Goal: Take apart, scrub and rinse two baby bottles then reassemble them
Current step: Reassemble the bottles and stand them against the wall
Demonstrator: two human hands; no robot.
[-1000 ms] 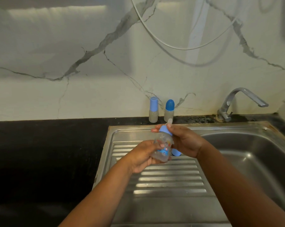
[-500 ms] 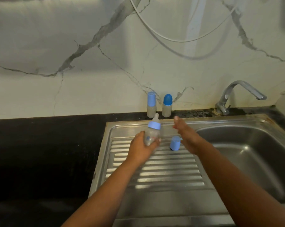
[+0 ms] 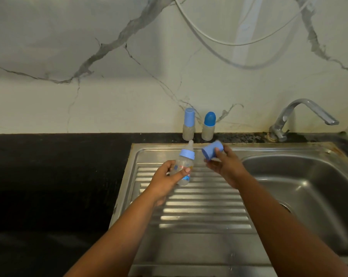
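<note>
You have the bottle (image 3: 182, 170) up off the draining board (image 3: 205, 208), tilted so its teat (image 3: 190, 145) and blue ring (image 3: 187, 154) lean away from you toward the wall; that tilt looks chosen to present the top to your other hand. Your left hand (image 3: 167, 177) wraps round the clear body, fingers (image 3: 184, 170) curled across the printed side, which leaves the ring and teat free. Your right hand (image 3: 225, 164) pinches the blue cap (image 3: 211, 151) just beside the bottle, its open mouth turned toward the teat. The two parts are apart, not touching, so I judge the cap is about to be fitted on or has just been lifted off; the frame does not settle which. Both hands work above the ribbed board, probably so drips run toward the basin (image 3: 301, 196) on your right. Two more capped bottles (image 3: 189, 124) stand upright side by side on the dark worktop (image 3: 59, 166) against the wall, well clear of your hands. The tap (image 3: 301, 116) shows no water running.
</note>
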